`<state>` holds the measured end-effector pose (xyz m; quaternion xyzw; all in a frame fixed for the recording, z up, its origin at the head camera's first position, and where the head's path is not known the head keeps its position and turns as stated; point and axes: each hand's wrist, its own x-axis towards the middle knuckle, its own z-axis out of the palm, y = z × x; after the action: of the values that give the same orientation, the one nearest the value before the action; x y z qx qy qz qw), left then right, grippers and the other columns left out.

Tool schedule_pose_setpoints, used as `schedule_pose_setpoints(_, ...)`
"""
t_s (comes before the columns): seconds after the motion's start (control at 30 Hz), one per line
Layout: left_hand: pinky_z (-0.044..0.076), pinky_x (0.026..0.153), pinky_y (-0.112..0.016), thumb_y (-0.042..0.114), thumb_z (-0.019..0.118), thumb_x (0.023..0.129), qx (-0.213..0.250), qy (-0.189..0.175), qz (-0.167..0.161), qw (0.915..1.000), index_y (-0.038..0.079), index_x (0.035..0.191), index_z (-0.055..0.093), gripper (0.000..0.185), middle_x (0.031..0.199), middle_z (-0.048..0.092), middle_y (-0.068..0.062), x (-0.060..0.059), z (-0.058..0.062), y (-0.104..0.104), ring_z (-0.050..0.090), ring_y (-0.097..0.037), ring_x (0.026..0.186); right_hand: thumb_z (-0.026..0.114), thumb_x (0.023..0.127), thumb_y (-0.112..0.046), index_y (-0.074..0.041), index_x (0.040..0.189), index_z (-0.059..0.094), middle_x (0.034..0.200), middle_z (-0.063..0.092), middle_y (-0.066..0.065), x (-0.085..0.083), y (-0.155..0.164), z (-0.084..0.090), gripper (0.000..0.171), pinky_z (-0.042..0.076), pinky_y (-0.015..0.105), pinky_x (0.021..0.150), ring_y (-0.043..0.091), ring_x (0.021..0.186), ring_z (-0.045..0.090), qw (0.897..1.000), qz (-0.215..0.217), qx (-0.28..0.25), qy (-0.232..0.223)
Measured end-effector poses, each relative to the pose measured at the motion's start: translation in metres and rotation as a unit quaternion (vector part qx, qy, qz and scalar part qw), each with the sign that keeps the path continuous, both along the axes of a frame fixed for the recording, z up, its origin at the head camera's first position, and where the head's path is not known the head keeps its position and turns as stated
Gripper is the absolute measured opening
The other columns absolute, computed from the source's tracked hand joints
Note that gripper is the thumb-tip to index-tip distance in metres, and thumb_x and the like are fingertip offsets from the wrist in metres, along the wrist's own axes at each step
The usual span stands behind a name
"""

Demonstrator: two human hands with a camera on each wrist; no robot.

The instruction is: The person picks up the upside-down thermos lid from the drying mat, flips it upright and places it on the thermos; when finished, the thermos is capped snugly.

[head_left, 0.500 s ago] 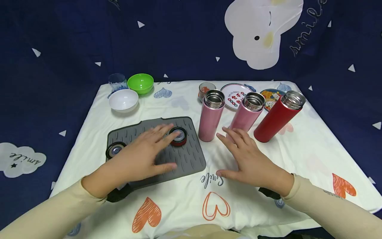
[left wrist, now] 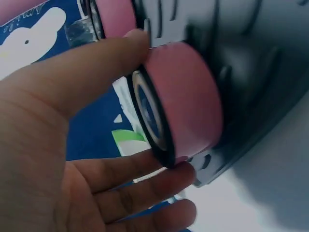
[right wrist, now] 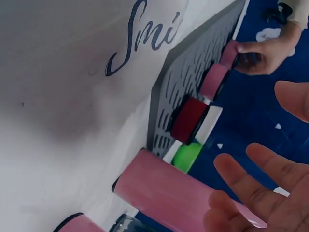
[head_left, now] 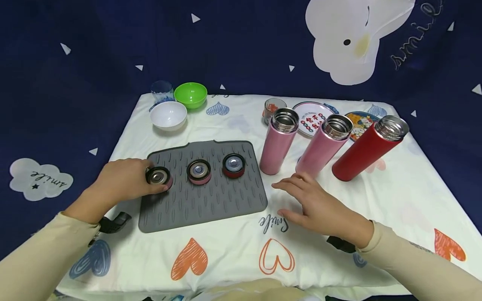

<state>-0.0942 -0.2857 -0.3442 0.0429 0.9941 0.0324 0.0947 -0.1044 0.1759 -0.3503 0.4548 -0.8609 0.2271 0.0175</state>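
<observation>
The left hand (head_left: pixel 120 182) pinches the small pink lid (head_left: pixel 159 177), fingers clamped on its smooth rim, likely light, rigid and slippery; right hand (head_left: pixel 320 205) fingers apart

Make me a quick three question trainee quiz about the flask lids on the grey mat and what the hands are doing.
1. How many lids sit on the grey mat?
2. True or false: the left hand grips the red lid.
3. Which hand holds nothing? A left, B right.

Key:
1. Three.
2. False; it grips the leftmost pink lid.
3. B; the right hand rests open on the cloth near the pink flasks.
</observation>
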Motion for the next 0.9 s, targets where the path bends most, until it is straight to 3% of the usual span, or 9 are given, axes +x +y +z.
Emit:
schedule_pose_setpoints(0.1, 0.038, 0.047, -0.035, 0.073, 0.072, 0.067, 0.007, 0.012, 0.001, 0.9999, 0.014, 0.086, 0.066, 0.063, 0.066, 0.058, 0.004, -0.001, 0.000, 0.001, 0.052, -0.018, 0.059, 0.076, 0.085, -0.034, -0.015, 0.130, 0.059, 0.124, 0.058, -0.006, -0.002, -0.001, -0.003, 0.051, 0.040, 0.034, 0.093, 0.017, 0.113, 0.042, 1.000, 0.005, -0.006, -0.005)
schedule_pose_setpoints(0.23, 0.040, 0.047, -0.035, 0.070, 0.076, 0.064, 0.027, 0.071, -0.002, 0.9971, 0.014, 0.090, 0.069, 0.062, 0.073, 0.063, 0.004, 0.002, 0.013, 0.009, 0.053, -0.017, 0.060, 0.077, 0.086, -0.030, -0.017, 0.129, 0.059, 0.124, 0.058, -0.009, -0.003, -0.003, -0.007, 0.049, 0.041, 0.033, 0.090, 0.015, 0.112, 0.043, 0.998, 0.008, -0.032, -0.060)
schedule_pose_setpoints(0.37, 0.045, 0.051, -0.036, 0.063, 0.080, 0.061, 0.059, 0.161, -0.070, 0.9826, 0.015, 0.095, 0.070, 0.059, 0.082, 0.064, 0.006, 0.007, 0.034, 0.048, 0.056, -0.014, 0.063, 0.074, 0.089, -0.030, -0.021, 0.131, 0.058, 0.122, 0.060, -0.012, -0.003, -0.016, -0.008, 0.046, 0.045, 0.033, 0.087, 0.015, 0.111, 0.051, 0.982, 0.011, -0.075, -0.171)
schedule_pose_setpoints(0.47, 0.048, 0.055, -0.037, 0.060, 0.080, 0.061, 0.075, 0.205, -0.162, 0.9623, 0.016, 0.098, 0.069, 0.059, 0.084, 0.062, 0.008, 0.009, 0.047, 0.095, 0.058, -0.012, 0.068, 0.069, 0.093, -0.032, -0.019, 0.133, 0.057, 0.116, 0.064, -0.008, -0.005, -0.036, -0.007, 0.044, 0.047, 0.035, 0.088, 0.015, 0.107, 0.058, 0.953, 0.001, -0.113, -0.282)
schedule_pose_setpoints(0.63, 0.049, 0.056, -0.034, 0.057, 0.079, 0.062, 0.090, 0.209, -0.290, 0.9296, 0.015, 0.096, 0.067, 0.056, 0.082, 0.055, 0.008, 0.010, 0.051, 0.163, 0.055, -0.009, 0.070, 0.064, 0.095, -0.031, -0.005, 0.115, 0.062, 0.091, 0.068, 0.008, -0.007, -0.067, -0.005, 0.033, 0.052, 0.040, 0.081, 0.028, 0.088, 0.064, 0.870, -0.042, -0.183, -0.457)
schedule_pose_setpoints(0.7, 0.049, 0.055, -0.034, 0.057, 0.080, 0.061, 0.085, 0.204, -0.309, 0.9249, 0.015, 0.095, 0.066, 0.055, 0.082, 0.054, 0.008, 0.008, 0.049, 0.176, 0.054, -0.010, 0.070, 0.065, 0.095, -0.030, -0.003, 0.105, 0.062, 0.081, 0.067, 0.011, -0.007, -0.073, -0.004, 0.029, 0.054, 0.040, 0.074, 0.034, 0.079, 0.064, 0.856, -0.063, -0.194, -0.475)
schedule_pose_setpoints(0.77, 0.050, 0.057, -0.035, 0.059, 0.080, 0.062, 0.087, 0.192, -0.302, 0.9298, 0.016, 0.101, 0.065, 0.061, 0.086, 0.055, 0.007, 0.007, 0.048, 0.183, 0.055, -0.010, 0.075, 0.067, 0.093, -0.031, -0.005, 0.100, 0.062, 0.078, 0.067, 0.009, -0.007, -0.073, -0.004, 0.027, 0.054, 0.037, 0.070, 0.032, 0.075, 0.065, 0.864, -0.087, -0.200, -0.454)
schedule_pose_setpoints(0.8, 0.051, 0.059, -0.035, 0.065, 0.079, 0.061, 0.094, 0.180, -0.290, 0.9351, 0.015, 0.106, 0.064, 0.069, 0.090, 0.056, 0.007, 0.005, 0.047, 0.184, 0.055, -0.010, 0.077, 0.070, 0.092, -0.031, -0.007, 0.099, 0.062, 0.078, 0.067, 0.006, -0.007, -0.072, -0.003, 0.026, 0.054, 0.036, 0.070, 0.028, 0.075, 0.065, 0.876, -0.095, -0.207, -0.425)
schedule_pose_setpoints(0.9, 0.051, 0.065, -0.033, 0.081, 0.070, 0.060, 0.156, 0.118, -0.227, 0.9540, 0.015, 0.123, 0.058, 0.092, 0.100, 0.057, 0.009, 0.002, 0.044, 0.183, 0.056, -0.008, 0.085, 0.077, 0.085, -0.021, -0.011, 0.105, 0.064, 0.091, 0.067, -0.002, -0.009, -0.065, -0.002, 0.026, 0.052, 0.033, 0.074, 0.019, 0.083, 0.064, 0.931, -0.063, -0.242, -0.268)
